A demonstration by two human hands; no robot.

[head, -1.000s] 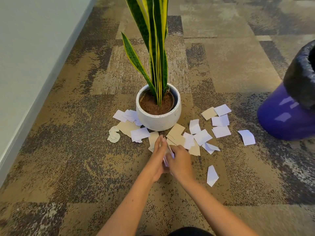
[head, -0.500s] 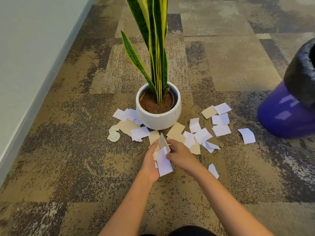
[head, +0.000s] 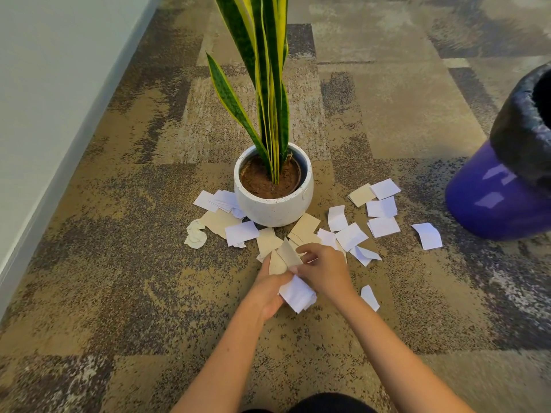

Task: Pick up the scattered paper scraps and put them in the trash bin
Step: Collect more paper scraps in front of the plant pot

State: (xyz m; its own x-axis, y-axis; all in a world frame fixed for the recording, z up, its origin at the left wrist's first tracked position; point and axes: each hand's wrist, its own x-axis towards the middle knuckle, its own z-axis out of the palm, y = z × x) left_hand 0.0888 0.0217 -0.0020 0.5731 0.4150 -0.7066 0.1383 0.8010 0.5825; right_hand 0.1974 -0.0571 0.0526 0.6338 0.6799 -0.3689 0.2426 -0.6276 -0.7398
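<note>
Carpet (head: 125,293) covers the floor beside a pale wall (head: 44,99). Bin (head: 507,204), purple with a black liner, stands at the right edge, well apart from the hands. Plant (head: 268,84) rises from a white pot (head: 274,210). Scraps (head: 383,226), white and tan, lie around the pot's base. Left hand (head: 268,289) grips a bundle (head: 295,293) of scraps; right hand (head: 323,271) pinches the bundle's top, touching the left.

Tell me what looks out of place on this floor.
Paper scraps litter the carpet around the plant pot, one crumpled, some tucked against its left side. Both hands hold a few; the trash bin stands to the right.
</note>
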